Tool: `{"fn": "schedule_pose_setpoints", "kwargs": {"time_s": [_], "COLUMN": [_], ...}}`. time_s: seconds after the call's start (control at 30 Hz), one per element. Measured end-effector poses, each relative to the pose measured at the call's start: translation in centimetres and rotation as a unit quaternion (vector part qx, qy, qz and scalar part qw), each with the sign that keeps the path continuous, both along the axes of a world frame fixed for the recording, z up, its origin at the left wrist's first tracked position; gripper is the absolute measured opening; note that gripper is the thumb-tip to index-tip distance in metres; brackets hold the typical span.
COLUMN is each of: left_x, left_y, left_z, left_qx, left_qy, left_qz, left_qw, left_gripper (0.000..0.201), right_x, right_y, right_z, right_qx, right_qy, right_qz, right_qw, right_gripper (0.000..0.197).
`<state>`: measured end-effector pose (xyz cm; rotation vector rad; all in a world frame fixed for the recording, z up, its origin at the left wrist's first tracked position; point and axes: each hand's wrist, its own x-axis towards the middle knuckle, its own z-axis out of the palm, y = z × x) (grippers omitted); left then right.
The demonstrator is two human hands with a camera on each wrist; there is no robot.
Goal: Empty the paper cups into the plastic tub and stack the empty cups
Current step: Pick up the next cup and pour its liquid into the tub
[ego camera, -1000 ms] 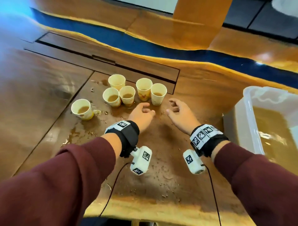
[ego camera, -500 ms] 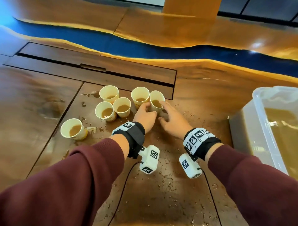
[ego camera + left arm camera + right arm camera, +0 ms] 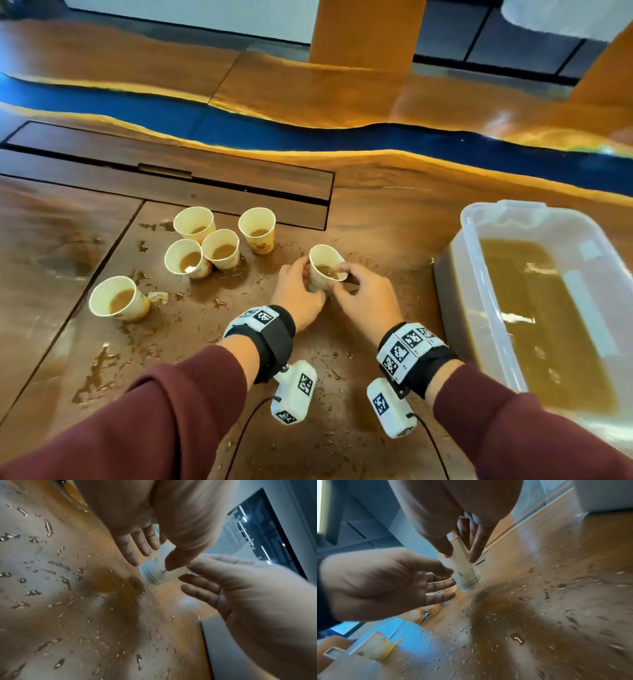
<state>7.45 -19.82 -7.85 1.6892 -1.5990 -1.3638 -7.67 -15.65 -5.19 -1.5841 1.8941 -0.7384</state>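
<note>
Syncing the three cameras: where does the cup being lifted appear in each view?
Head: the lifted cup is centre, between both hands.
Left wrist: cup centre, below the thumb.
Right wrist: cup centre, tilted.
Shared landmark: its dotted band near the base shows in both wrist views.

The plastic tub (image 3: 486,308) runs off the right edge of the head view. The held cup's (image 3: 323,270) lower part is hidden behind the hands, and the right wrist view's near worktop (image 3: 556,628) is blurred.

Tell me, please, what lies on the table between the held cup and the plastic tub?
Only wet tabletop, no other object, between the held cup and plastic tub; the head view shows it.
</note>
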Motion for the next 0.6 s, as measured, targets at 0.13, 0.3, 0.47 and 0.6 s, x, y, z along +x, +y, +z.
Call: {"fn": "schedule_pose_setpoints", "kwargs": {"time_s": [0.13,0.3,0.47,0.6], "left_x": [-1.3,-4.0,-7.7,-11.4], "left_y": [3.2,6.4,8.8,10.3], "left_z": [1.7,5.4,9.3,12.8], "left_qx": [-0.04,-0.076,-0.125,-0.152], "left_qy": [-0.035,0.051,0.081,0.048], "left_qz": [-0.02,-0.049,-0.06,-0.112], "left_qw": [0.998,0.995,0.987,0.981], "left_gripper": [0.082,0.066,0.064,0.06], "right_x": [-1.6,-4.1,-9.5,-16.9], "right_y": [3.7,8.0,11.0,13.1], "right_z": [2.8,7.0,12.4,13.9], "right_qx": [-0.014,-0.04,-0.072,-0.111], "right_qy": [-0.037,-0.093,-0.216,-0.158], "right_qz": [-0.015,-0.021,-0.007,-0.097], "right_qw": [0.999,0.995,0.974,0.976], "right_gripper": [0.031,0.03,0.042,0.043]}}
